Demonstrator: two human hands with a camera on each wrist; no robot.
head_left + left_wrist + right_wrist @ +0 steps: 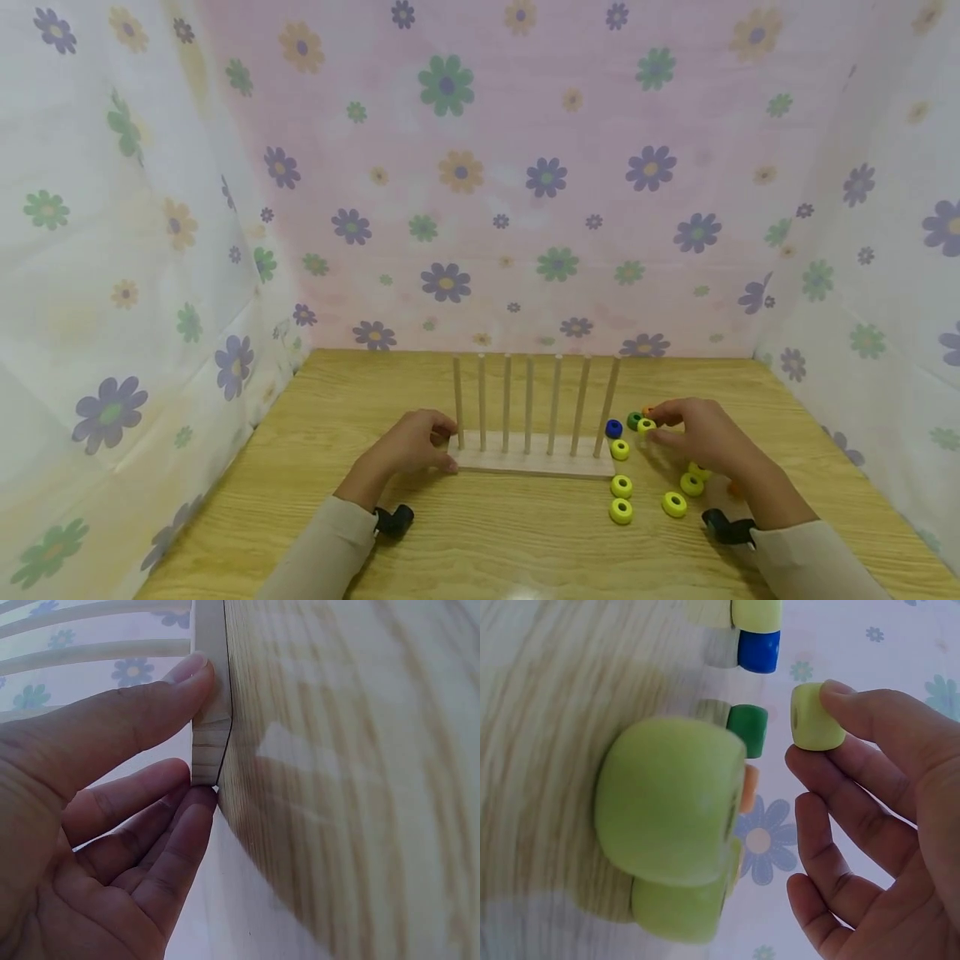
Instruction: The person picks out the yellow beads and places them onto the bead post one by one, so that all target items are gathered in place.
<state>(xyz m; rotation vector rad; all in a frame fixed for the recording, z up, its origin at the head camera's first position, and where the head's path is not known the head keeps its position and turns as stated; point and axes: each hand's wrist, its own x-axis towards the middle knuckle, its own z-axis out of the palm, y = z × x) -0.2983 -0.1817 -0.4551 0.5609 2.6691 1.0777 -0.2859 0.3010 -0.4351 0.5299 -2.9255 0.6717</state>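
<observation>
A pale wooden stand (532,465) with several upright pegs (528,407) sits on the table. My left hand (408,443) holds the base's left end; in the left wrist view its thumb (169,694) lies on the base's long side, and the fingers bend round the end. Over at the right, my right hand (701,433) pinches a yellow bead (814,716) between thumb and fingers, raised off the tabletop in the right wrist view. Near that hand lie a green bead (634,420), an orange bead (648,411) and a blue bead (614,429). All the pegs are bare.
Several yellow beads (621,487) lie in front of the stand's right end and below my right hand (674,504). Another orange bead (735,489) is partly hidden by the right wrist. Flowered cloth (487,167) walls in the wooden table (465,542) at the back and sides.
</observation>
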